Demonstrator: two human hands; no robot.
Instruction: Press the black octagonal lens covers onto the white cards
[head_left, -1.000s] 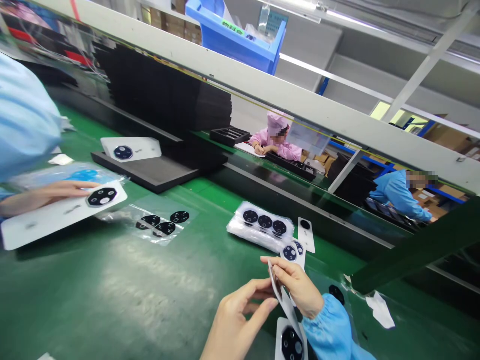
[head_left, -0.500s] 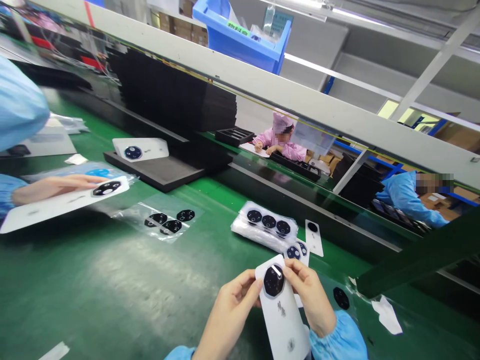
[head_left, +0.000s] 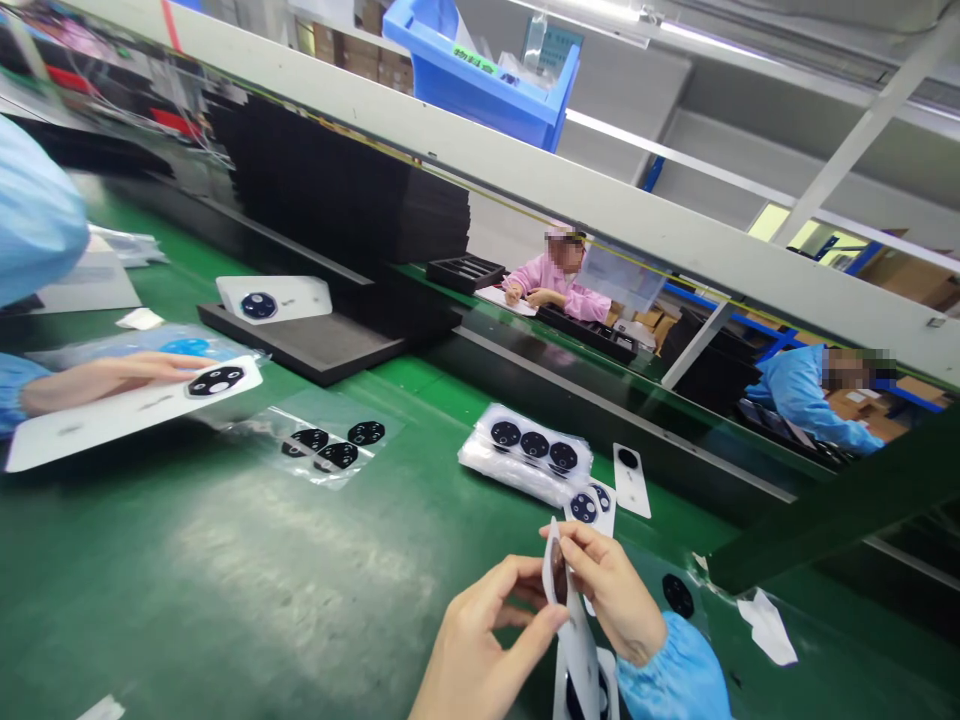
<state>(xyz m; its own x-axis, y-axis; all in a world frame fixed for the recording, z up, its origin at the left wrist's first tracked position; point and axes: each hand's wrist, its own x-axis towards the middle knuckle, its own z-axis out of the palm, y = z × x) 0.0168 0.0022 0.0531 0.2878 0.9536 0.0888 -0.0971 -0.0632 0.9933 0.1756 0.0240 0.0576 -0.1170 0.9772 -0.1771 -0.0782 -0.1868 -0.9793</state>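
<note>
Both my hands hold a white phone back cover (head_left: 576,640) with a black round camera ring, turned nearly edge-on above the green belt (head_left: 247,580). My left hand (head_left: 480,650) pinches its left edge near the top. My right hand (head_left: 611,590), in a blue sleeve, grips the top right edge with curled fingers. A second white cover with a black ring (head_left: 592,690) lies beneath, partly hidden. Just beyond my hands lie two small white pieces with dark rings (head_left: 591,505) and a clear bag of black camera rings (head_left: 525,455).
At left, a co-worker's hand (head_left: 112,375) holds another white cover (head_left: 127,410) beside a clear bag of rings (head_left: 330,445). A white cover (head_left: 274,298) rests on a black tray (head_left: 307,345). Stacked black trays (head_left: 337,190) stand behind. A white scrap (head_left: 766,625) lies at right.
The cover faced me half a second ago; it has now turned back to nearly edge-on, as it was a second ago. The co-worker's cover has barely shifted.
</note>
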